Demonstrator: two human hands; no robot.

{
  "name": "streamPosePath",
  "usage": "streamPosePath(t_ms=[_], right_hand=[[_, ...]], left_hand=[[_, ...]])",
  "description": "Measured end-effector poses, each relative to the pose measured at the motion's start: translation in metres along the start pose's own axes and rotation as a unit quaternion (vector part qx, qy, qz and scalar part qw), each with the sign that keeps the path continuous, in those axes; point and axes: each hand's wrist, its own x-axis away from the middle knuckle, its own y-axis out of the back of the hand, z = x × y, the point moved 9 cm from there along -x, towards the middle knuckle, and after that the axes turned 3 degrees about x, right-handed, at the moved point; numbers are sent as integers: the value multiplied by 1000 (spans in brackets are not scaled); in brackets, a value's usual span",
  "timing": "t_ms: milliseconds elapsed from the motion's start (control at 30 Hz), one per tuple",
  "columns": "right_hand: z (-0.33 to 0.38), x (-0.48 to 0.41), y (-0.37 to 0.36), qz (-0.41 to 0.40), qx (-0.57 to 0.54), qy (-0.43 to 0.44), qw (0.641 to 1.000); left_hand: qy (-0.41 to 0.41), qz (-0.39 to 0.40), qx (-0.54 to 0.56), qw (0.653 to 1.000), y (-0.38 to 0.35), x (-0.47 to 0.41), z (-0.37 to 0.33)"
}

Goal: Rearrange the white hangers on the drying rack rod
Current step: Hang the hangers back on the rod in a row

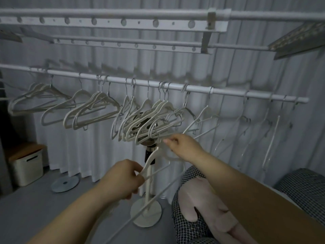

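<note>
A white rod (226,92) slopes down from left to right across the drying rack. Several white hangers (95,110) hang from it in loose groups, densest at the middle (149,120). One white hanger (154,155) is off the rod, held below the middle group. My left hand (121,180) grips its lower arm. My right hand (184,147) pinches its upper part near the hook, just under the middle group. Thin white hangers (272,136) hang further right.
A standing fan (147,213) with a round base stands on the floor behind the held hanger. A white storage box with a wooden lid (26,166) sits at the left. Checked fabric and a pink cloth (205,208) lie at the lower right. More rack bars (112,22) run overhead.
</note>
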Motion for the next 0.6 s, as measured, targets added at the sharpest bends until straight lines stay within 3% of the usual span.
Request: streamPosePath(t_ms=[67,167,367,600], right_hand=[[-12,-13,18,-73,171,4,982],[-26,-42,35,-101,273,20,956],[-63,-95,67,-105,324,15,940],[-89,-125,118,-212,285,22,935]], left_hand=[[-1,-18,9,1000,2,-14,1],[-8,-46,31,998,10,-37,1],[-47,-97,50,993,22,-91,-19],[-108,-105,96,984,2,-164,-71]])
